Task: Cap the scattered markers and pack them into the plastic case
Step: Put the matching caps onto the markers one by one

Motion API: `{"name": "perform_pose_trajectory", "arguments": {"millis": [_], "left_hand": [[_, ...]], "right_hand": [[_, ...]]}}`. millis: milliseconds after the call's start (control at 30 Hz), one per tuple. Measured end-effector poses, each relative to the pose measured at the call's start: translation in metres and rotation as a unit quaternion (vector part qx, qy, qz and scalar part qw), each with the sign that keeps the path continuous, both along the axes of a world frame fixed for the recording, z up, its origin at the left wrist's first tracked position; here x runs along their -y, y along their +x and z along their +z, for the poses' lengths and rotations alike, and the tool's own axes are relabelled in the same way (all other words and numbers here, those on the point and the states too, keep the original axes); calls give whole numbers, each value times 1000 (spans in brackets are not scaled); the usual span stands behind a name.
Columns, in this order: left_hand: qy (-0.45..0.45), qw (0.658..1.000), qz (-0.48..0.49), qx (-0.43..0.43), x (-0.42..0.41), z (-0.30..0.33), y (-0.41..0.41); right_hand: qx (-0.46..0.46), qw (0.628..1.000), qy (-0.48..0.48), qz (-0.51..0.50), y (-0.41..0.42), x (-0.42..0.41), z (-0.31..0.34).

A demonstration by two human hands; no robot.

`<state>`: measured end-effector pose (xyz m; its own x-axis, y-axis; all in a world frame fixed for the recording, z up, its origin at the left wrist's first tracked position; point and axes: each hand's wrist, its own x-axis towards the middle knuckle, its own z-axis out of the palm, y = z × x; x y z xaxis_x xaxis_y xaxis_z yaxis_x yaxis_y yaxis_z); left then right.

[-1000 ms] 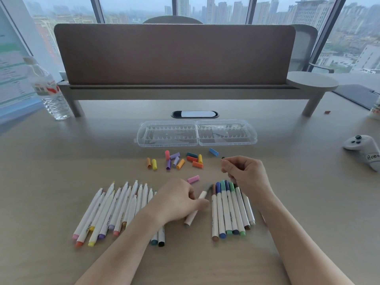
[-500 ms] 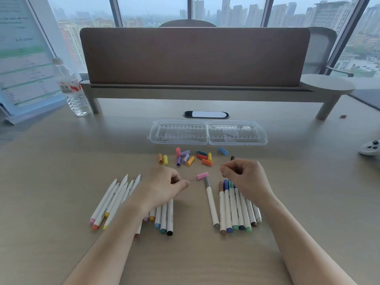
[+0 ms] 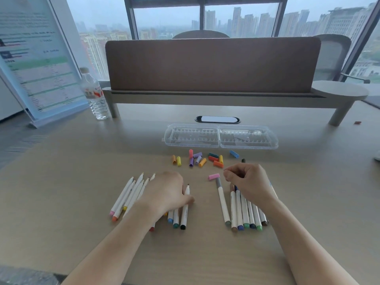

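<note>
A clear plastic case (image 3: 221, 146) lies open and flat beyond several loose coloured caps (image 3: 197, 159). A pink cap (image 3: 213, 176) lies by the tip of a grey-capped marker (image 3: 222, 200). To its right is a row of capped markers (image 3: 246, 217), with my right hand (image 3: 248, 182) above their tops, fingers curled and nothing visible in them. A dark cap (image 3: 243, 160) lies just beyond that hand. My left hand (image 3: 166, 192) rests over the uncapped markers (image 3: 129, 194). Its thumb and fingers pinch a black-ended marker (image 3: 184, 217).
A water bottle (image 3: 94, 95) and a tilted sign board (image 3: 37, 64) stand at the back left. A brown desk divider on a raised shelf (image 3: 211, 66) spans the back. A cable port (image 3: 217, 119) sits behind the case. A blue cap (image 3: 234, 154) lies apart.
My left hand let go of the grey-capped marker beside the capped row and moved left onto the uncapped markers, taking the black-ended one. My right hand stayed curled in place.
</note>
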<state>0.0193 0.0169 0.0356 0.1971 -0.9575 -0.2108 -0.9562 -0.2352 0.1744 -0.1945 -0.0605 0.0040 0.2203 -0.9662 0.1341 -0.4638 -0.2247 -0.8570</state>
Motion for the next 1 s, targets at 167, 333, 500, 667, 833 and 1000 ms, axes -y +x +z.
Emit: {"name": "perform_pose_trajectory", "arguments": {"millis": [167,333,500,667,833,1000], "left_hand": [[6,999,-28,41,4,8,-8],[-12,997,3,-81,16,7,-4],[-79,961,2,-264,32,3,1],[-91,906,5,-413,48,-5,-9],[-82,840,27,-535,46,-8,-18],[-87,826,35,-557,43,-12,-14]], "right_hand": [[10,1000,1,-15,-4,2,0],[-2,999,-18,-33,-6,8,5],[6,992,-42,-122,-18,23,14],[-15,984,-18,-179,-34,41,16],[-128,978,-39,-163,-21,60,13],[-282,950,5,-137,-8,81,7]]}}
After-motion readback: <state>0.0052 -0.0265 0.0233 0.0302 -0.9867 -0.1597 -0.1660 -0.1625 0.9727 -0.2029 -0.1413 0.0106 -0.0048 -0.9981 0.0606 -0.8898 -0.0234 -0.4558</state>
